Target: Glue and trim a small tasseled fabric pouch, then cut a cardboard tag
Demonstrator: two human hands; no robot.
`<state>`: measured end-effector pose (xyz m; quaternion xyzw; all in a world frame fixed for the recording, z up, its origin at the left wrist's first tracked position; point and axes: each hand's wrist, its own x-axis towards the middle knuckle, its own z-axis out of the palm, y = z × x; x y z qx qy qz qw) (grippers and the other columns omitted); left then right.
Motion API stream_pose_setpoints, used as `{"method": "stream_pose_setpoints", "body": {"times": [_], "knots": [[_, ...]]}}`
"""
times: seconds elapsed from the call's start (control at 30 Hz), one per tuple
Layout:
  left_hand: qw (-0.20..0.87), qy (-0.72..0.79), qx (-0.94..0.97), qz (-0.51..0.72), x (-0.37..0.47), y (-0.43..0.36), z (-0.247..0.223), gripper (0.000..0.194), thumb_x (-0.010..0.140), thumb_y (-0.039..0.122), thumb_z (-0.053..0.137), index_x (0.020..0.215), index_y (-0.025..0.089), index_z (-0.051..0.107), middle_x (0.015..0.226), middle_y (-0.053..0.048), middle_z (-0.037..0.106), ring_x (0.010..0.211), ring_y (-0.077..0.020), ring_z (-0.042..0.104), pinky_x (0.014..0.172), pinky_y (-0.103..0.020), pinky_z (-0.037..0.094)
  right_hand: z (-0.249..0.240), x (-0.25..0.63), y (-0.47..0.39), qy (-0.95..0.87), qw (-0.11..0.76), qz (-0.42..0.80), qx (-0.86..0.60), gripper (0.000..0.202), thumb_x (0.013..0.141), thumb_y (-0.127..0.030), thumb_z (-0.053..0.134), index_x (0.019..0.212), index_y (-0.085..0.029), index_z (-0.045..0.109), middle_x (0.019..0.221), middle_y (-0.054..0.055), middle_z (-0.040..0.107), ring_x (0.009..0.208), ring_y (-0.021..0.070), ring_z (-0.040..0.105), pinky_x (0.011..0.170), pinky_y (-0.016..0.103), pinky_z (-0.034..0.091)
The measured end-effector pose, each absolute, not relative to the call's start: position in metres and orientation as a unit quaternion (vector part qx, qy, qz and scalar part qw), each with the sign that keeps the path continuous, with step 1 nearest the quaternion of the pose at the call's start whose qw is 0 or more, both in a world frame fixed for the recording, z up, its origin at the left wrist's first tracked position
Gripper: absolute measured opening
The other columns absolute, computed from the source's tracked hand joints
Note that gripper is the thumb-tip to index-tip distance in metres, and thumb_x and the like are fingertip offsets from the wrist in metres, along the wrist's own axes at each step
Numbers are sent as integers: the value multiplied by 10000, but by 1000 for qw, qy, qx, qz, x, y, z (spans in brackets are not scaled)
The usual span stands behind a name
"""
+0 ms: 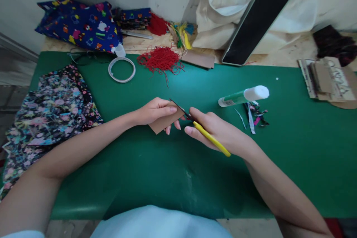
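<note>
Over the middle of the green mat, my left hand (156, 112) pinches a small piece of brown cardboard (163, 122), thumb on top and fingers beneath. My right hand (216, 128) grips scissors with yellow handles (212, 139). The dark blades (181, 109) lie along the cardboard's upper right edge, close to my left fingertips. Part of the handles is hidden by my right hand. Right of that hand, a green glue stick with a white cap (238, 96) lies near several fabric scraps (255, 115).
Floral fabric (55, 104) covers the mat's left side. Behind are a ring of white tape (122, 70), red threads (160, 59), a blue patterned cloth bag (80, 24) and a propped phone (258, 26). Cardboard pieces (329, 80) are stacked at right on the green mat (156, 178).
</note>
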<state>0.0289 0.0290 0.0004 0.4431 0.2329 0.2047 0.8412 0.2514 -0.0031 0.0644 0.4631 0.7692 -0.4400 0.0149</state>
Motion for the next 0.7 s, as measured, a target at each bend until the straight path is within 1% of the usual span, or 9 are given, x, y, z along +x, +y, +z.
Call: {"method": "stream_pose_setpoints", "body": {"times": [0.17, 0.3, 0.43, 0.53, 0.7], "knots": [[835, 238, 450, 210, 30, 29, 1, 409, 878, 482, 688, 975, 85, 683, 789, -79, 769, 518, -139, 695, 497, -234, 579, 63, 251, -3, 778, 6, -416, 471, 390, 947, -601, 398, 816, -234, 386, 567, -50, 399, 459, 114, 342, 496, 250, 225], [826, 245, 462, 212, 31, 29, 1, 416, 879, 496, 681, 968, 90, 674, 766, -75, 766, 502, -131, 687, 484, -215, 559, 60, 251, -3, 781, 33, -379, 495, 400, 938, -608, 419, 800, -233, 403, 552, -49, 379, 445, 110, 324, 485, 242, 210], [825, 249, 461, 211, 30, 28, 1, 433, 876, 509, 679, 957, 84, 674, 762, -78, 767, 501, -132, 685, 478, -214, 555, 58, 249, -5, 781, 51, -360, 508, 317, 965, -508, 409, 841, -221, 465, 549, -47, 374, 439, 113, 341, 493, 236, 213], [828, 250, 455, 210, 30, 28, 2, 433, 873, 510, 684, 940, 82, 675, 759, -78, 766, 498, -133, 685, 475, -214, 555, 58, 248, -6, 776, 58, -361, 514, 314, 975, -484, 393, 852, -216, 502, 534, -52, 364, 420, 107, 318, 499, 239, 217], [834, 249, 444, 212, 30, 28, 3, 422, 870, 503, 690, 929, 84, 682, 751, -70, 765, 490, -128, 681, 471, -210, 558, 54, 247, -8, 768, 31, -376, 517, 355, 969, -498, 355, 826, -212, 511, 525, -53, 353, 398, 95, 288, 496, 248, 214]]}}
